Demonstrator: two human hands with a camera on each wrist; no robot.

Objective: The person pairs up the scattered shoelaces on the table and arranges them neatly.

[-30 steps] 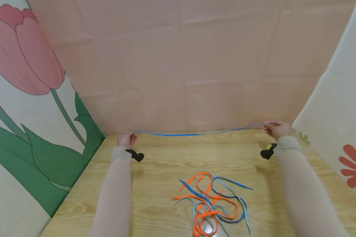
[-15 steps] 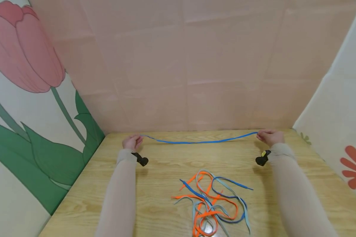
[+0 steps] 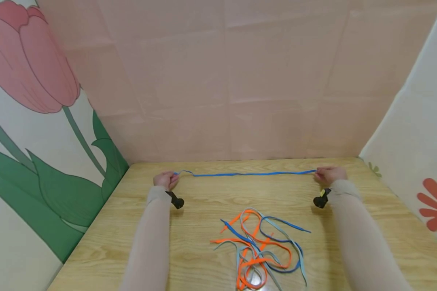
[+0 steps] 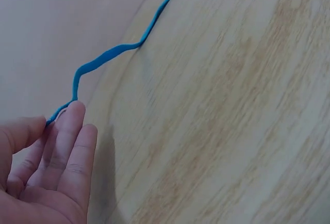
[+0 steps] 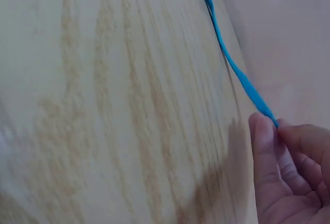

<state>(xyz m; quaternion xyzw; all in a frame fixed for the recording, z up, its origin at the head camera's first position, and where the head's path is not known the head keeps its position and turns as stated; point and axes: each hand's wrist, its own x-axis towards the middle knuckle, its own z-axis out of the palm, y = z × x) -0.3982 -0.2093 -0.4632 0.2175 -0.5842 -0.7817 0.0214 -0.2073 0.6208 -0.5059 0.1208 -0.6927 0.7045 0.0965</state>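
A flat blue shoelace (image 3: 255, 174) stretches from side to side near the back of the wooden table, its middle lying along the tabletop. My left hand (image 3: 164, 180) pinches its left end between thumb and fingers. Just past those fingertips the lace rises in a small kink, which the left wrist view shows as a bent stretch (image 4: 105, 59) lifted off the wood. At the other end, my right hand (image 3: 330, 175) pinches the lace between thumb and fingertips. In the right wrist view the lace (image 5: 232, 61) runs down to that pinch, close over the table.
Nearer the front lies a tangle of orange (image 3: 256, 262), grey (image 3: 301, 262) and blue laces (image 3: 300, 228). A pink backdrop (image 3: 225, 81) rises behind the table (image 3: 200, 218). Printed panels with a tulip (image 3: 32, 64) and a red flower (image 3: 435, 206) flank it.
Both hands have come down and inward, lowering the blue shoelace from a sagging line in the air onto the table. A small kink has formed by the left hand. The tangle has not moved.
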